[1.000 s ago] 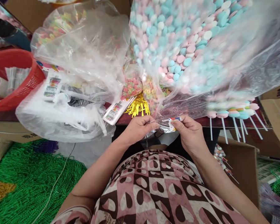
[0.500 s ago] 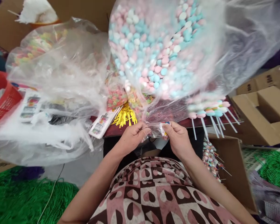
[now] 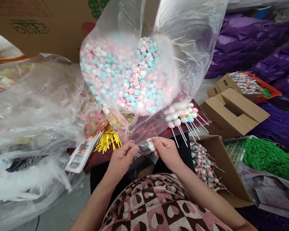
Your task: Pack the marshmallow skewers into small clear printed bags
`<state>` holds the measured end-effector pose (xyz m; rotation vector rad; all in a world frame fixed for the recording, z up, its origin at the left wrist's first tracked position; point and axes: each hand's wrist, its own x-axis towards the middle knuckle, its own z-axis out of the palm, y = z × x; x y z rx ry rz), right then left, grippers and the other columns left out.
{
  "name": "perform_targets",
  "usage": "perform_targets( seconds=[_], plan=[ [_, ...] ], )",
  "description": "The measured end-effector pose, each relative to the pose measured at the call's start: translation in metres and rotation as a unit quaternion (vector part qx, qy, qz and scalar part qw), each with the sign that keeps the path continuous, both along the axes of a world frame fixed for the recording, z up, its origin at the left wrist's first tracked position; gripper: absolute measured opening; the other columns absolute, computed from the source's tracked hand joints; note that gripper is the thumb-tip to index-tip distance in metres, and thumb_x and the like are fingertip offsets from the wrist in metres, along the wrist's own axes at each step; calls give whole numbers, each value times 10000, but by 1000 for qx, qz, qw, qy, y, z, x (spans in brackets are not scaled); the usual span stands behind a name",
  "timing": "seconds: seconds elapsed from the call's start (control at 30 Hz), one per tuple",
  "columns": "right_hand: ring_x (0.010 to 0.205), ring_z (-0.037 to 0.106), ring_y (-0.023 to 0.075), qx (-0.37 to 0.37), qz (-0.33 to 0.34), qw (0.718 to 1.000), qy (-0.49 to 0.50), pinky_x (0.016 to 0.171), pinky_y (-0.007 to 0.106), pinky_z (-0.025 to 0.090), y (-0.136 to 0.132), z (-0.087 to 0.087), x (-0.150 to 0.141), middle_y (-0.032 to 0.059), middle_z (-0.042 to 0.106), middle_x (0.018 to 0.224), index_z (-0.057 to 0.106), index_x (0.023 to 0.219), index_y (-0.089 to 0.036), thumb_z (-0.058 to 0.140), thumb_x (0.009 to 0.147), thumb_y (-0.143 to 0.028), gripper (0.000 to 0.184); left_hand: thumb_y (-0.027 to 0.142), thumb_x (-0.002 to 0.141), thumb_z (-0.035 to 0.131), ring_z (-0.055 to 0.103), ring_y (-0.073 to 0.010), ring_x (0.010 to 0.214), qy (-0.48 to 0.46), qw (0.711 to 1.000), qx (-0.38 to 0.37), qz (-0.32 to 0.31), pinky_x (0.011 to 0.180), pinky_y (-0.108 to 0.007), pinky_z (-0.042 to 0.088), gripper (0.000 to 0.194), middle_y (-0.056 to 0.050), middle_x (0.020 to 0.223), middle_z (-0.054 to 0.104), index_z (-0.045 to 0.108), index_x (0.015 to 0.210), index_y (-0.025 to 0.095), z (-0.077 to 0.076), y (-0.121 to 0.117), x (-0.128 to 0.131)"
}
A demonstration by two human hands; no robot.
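Between my two hands a small clear plastic bag (image 3: 142, 148) with a printed label is stretched out at the table's front edge. My left hand (image 3: 122, 155) pinches its left end between thumb and fingers. On the right end, by the coloured label, my right hand (image 3: 166, 149) is closed with the thumb on top. Just beyond stands a large clear bag of pink, blue and white candies (image 3: 132, 86). Marshmallow-like candy sticks (image 3: 184, 117) lie to the right of it, their white sticks over the edge. Gold twist ties (image 3: 107, 139) and printed cards (image 3: 83, 154) lie left of my hands.
Clear plastic bags (image 3: 38, 102) are heaped at the left. An open carton (image 3: 227, 179) holding wrapped candy sticks (image 3: 204, 163) stands low at the right, below another brown box (image 3: 236, 112). Green strands (image 3: 269, 158) and purple sacks (image 3: 250, 45) lie farther right.
The view has swung to the right, so more of the boxes and purple sacks shows. Both hands keep their hold on the small bag, with little movement between them.
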<state>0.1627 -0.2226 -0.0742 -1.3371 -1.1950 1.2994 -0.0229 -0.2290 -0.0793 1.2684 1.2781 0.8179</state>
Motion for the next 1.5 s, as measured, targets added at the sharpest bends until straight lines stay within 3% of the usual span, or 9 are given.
perform_targets(
  seconds=[0.13, 0.23, 0.37, 0.53, 0.7, 0.97, 1.17, 1.33, 1.5],
  plan=[
    [453, 466, 102, 26, 28, 997, -65, 456, 230, 357, -2, 13, 17, -12, 518, 477, 574, 544, -191, 530, 894, -600, 541, 679, 870, 490, 335, -77, 479, 28, 1000, 13, 5, 479, -232, 275, 556, 57, 513, 358, 431, 609, 191, -1, 2, 3],
    [493, 507, 117, 63, -55, 989, -122, 495, 240, 411, 4, 24, 52, -2, 584, 554, 669, 667, -187, 535, 892, -577, 470, 712, 857, 487, 341, -77, 466, 12, 1000, 16, 16, 465, -235, 263, 584, 49, 504, 381, 450, 604, 186, -3, 2, 1],
    [590, 552, 162, 96, -215, 906, -350, 569, 274, 412, 23, 27, 117, 16, 638, 633, 723, 780, -199, 579, 864, -505, 348, 646, 893, 507, 397, -82, 466, -25, 998, 13, 48, 474, -238, 295, 540, 27, 511, 469, 516, 627, 176, -11, -2, -6],
    [732, 629, 230, -57, -107, 806, -579, 598, 307, 352, 43, 15, 154, 80, 744, 836, 770, 804, -230, 576, 829, -411, 267, 544, 919, 552, 418, -88, 461, -132, 985, 17, 108, 509, -250, 356, 450, 39, 497, 477, 510, 649, 186, -21, -1, -3],
    [741, 636, 244, -84, -120, 789, -597, 616, 318, 343, 45, 3, 151, 100, 743, 849, 753, 847, -225, 504, 861, -386, 297, 549, 878, 617, 391, -83, 426, -185, 973, 7, 138, 504, -258, 390, 454, 63, 452, 421, 481, 632, 193, -18, 5, 4],
    [641, 575, 188, 52, -269, 887, -373, 707, 333, 423, 33, -12, 165, 26, 642, 659, 589, 722, -218, 531, 853, -349, 194, 604, 850, 623, 361, -66, 382, -248, 958, 16, 145, 490, -263, 403, 504, 85, 434, 375, 436, 628, 191, -12, 7, 10],
    [509, 475, 133, 212, -415, 880, -91, 542, 312, 365, 9, 17, 144, -11, 557, 588, 610, 684, -218, 770, 673, -419, 257, 691, 836, 568, 351, -69, 388, -263, 959, 27, 99, 531, -277, 401, 561, 82, 427, 368, 411, 618, 199, -15, 4, 4],
    [553, 539, 188, 126, -189, 962, -154, 560, 370, 418, -22, 42, 121, 20, 587, 584, 745, 717, -275, 813, 703, -447, 185, 694, 865, 514, 373, -77, 431, -206, 974, 56, 75, 534, -274, 371, 562, 45, 475, 458, 480, 623, 188, -25, 1, -6],
    [521, 551, 178, 138, -40, 971, -191, 500, 330, 437, -21, 38, 111, 24, 618, 574, 769, 738, -281, 753, 784, -413, 141, 725, 855, 490, 400, -83, 459, -171, 982, 61, 56, 495, -260, 318, 584, 13, 547, 529, 561, 682, 172, -23, -4, -12]
  ],
)
